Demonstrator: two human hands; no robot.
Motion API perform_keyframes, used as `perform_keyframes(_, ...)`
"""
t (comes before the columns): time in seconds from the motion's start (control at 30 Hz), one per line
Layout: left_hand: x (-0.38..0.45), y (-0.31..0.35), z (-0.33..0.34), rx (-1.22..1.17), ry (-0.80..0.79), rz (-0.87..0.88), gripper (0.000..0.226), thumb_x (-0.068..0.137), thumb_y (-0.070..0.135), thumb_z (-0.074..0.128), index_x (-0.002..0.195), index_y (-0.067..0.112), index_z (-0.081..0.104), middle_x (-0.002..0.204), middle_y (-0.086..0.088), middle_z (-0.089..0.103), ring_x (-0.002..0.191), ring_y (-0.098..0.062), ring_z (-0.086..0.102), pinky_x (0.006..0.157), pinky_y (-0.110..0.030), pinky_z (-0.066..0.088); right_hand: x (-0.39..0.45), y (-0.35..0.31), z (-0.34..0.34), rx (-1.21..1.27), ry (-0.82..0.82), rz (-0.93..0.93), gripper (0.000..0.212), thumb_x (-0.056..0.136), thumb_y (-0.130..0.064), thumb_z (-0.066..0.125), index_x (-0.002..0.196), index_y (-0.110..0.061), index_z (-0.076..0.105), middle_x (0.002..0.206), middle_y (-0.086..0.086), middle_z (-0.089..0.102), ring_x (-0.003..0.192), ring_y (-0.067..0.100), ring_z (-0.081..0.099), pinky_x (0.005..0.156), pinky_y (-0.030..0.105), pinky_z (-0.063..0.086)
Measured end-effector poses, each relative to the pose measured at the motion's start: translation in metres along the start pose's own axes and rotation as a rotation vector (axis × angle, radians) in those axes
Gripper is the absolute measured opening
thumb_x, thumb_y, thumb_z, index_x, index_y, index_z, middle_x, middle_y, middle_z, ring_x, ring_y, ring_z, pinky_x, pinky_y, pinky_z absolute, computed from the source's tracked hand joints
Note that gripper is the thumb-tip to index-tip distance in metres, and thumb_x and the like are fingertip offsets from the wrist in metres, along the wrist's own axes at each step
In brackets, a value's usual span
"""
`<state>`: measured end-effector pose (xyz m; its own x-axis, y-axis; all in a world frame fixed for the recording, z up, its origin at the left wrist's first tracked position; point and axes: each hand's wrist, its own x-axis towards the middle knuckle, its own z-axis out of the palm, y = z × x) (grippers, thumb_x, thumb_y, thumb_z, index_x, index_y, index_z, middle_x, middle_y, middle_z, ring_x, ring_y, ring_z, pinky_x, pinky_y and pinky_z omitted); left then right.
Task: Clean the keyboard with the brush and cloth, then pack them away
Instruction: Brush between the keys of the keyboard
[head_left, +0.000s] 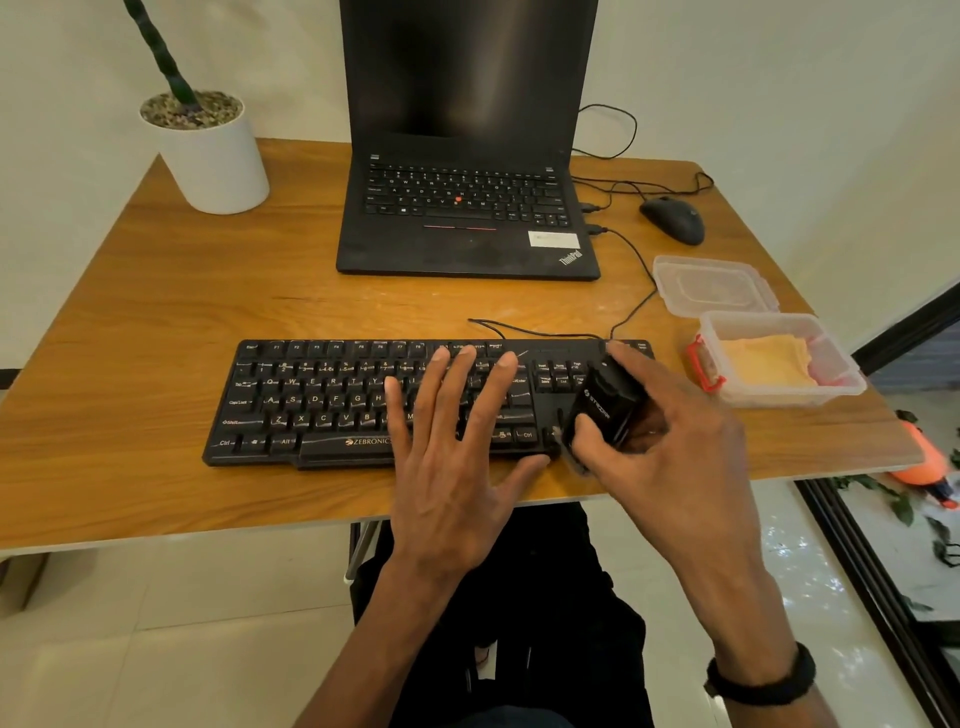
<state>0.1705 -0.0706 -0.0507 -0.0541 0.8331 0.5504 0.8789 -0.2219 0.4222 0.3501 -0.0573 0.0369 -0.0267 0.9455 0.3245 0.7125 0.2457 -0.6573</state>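
I see my left hand (447, 457) lying flat with straight, spread fingers on the right half of the keyboard (322, 400), which sits near the table's (208, 291) front edge. My right hand (670, 431) curls round the black brush (605, 410), clamping it over the keyboard's right end, bristles down by the lower corner. The yellow cloth (769, 358) lies in the open box (841, 384) just right of the keyboard, its lid (714, 285) behind it.
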Motion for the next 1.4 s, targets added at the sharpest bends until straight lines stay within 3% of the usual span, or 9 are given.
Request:
perform_keyframes(0.17, 0.0, -0.001, 0.0, 0.001, -0.001, -0.002, 0.107, 0.085, 0.067, 0.076, 0.165, 0.032, 0.013, 0.168, -0.009, 0.033, 0.161, -0.027, 0.019, 0.129, -0.062, 0.002, 0.013, 0.001, 0.002, -0.022, 0.054, -0.019, 0.065, 0.084, -0.033, 0.079, 0.144, -0.025, 0.054, 0.118, 0.0, 0.068, 0.1, 0.018, 0.07, 0.085, 0.043, 0.062)
perform_keyframes(0.4, 0.001, 0.0, 0.0, 0.007, 0.006, -0.002, 0.111, 0.082, 0.063, 0.08, 0.165, 0.031, 0.014, 0.167, -0.009, 0.034, 0.161, -0.028, 0.019, 0.129, -0.062, 0.003, -0.004, -0.004, 0.003, -0.07, -0.023, -0.09, 0.068, 0.083, -0.03, 0.079, 0.147, -0.029, 0.053, 0.118, -0.002, 0.065, 0.102, 0.017, 0.068, 0.084, 0.041, 0.062)
perform_keyframes(0.57, 0.0, 0.0, -0.001, -0.011, -0.002, 0.002, 0.103, 0.088, 0.068, 0.072, 0.165, 0.032, 0.013, 0.168, -0.009, 0.033, 0.161, -0.027, 0.019, 0.128, -0.063, 0.004, -0.011, 0.008, -0.012, -0.122, 0.111, -0.016, 0.067, 0.081, -0.027, 0.083, 0.143, -0.028, 0.057, 0.123, 0.001, 0.065, 0.093, 0.02, 0.069, 0.08, 0.046, 0.062)
perform_keyframes(0.73, 0.001, -0.001, 0.0, -0.004, -0.003, 0.001, 0.108, 0.083, 0.063, 0.079, 0.164, 0.031, 0.015, 0.168, -0.01, 0.034, 0.161, -0.027, 0.019, 0.129, -0.061, 0.001, -0.025, -0.01, 0.01, 0.05, 0.037, -0.033, 0.068, 0.083, -0.029, 0.082, 0.146, -0.03, 0.054, 0.118, -0.007, 0.063, 0.101, 0.013, 0.07, 0.085, 0.037, 0.062)
perform_keyframes(0.83, 0.001, -0.001, -0.001, -0.006, -0.004, -0.001, 0.107, 0.084, 0.063, 0.078, 0.164, 0.031, 0.016, 0.167, -0.009, 0.034, 0.161, -0.027, 0.019, 0.129, -0.062, 0.003, -0.031, -0.006, 0.009, 0.049, 0.089, -0.03, 0.07, 0.084, -0.026, 0.083, 0.147, -0.028, 0.054, 0.117, -0.012, 0.06, 0.099, 0.007, 0.069, 0.084, 0.035, 0.063)
perform_keyframes(1.0, 0.001, -0.001, 0.0, -0.01, -0.008, -0.002, 0.106, 0.086, 0.068, 0.074, 0.165, 0.032, 0.014, 0.168, -0.009, 0.033, 0.161, -0.027, 0.018, 0.128, -0.063, 0.003, -0.031, 0.008, -0.005, -0.03, 0.226, 0.036, 0.069, 0.083, -0.027, 0.084, 0.145, -0.027, 0.055, 0.116, -0.01, 0.06, 0.094, 0.02, 0.07, 0.08, 0.048, 0.063)
perform_keyframes(1.17, 0.001, -0.001, -0.001, -0.005, 0.012, 0.0, 0.11, 0.081, 0.058, 0.083, 0.164, 0.03, 0.016, 0.167, -0.009, 0.035, 0.16, -0.027, 0.02, 0.129, -0.061, 0.003, -0.033, -0.018, 0.02, 0.059, 0.101, -0.03, 0.07, 0.085, -0.029, 0.083, 0.148, -0.027, 0.053, 0.122, -0.006, 0.063, 0.101, 0.011, 0.07, 0.083, 0.034, 0.063)
perform_keyframes(1.3, 0.001, -0.001, -0.001, -0.016, 0.007, -0.005, 0.111, 0.083, 0.064, 0.079, 0.165, 0.032, 0.012, 0.167, -0.009, 0.034, 0.16, -0.027, 0.02, 0.129, -0.061, 0.001, -0.026, -0.003, 0.003, -0.009, 0.176, -0.007, 0.067, 0.084, -0.027, 0.082, 0.145, -0.027, 0.055, 0.121, -0.009, 0.061, 0.095, 0.016, 0.07, 0.086, 0.043, 0.062)
perform_keyframes(1.4, 0.001, -0.001, 0.0, -0.022, -0.002, -0.007, 0.111, 0.084, 0.065, 0.077, 0.166, 0.034, 0.009, 0.168, -0.009, 0.033, 0.161, -0.027, 0.018, 0.129, -0.061, 0.001, -0.018, 0.013, -0.019, -0.075, 0.258, 0.045, 0.065, 0.084, -0.025, 0.083, 0.144, -0.025, 0.057, 0.126, 0.0, 0.066, 0.098, 0.019, 0.07, 0.089, 0.047, 0.061)
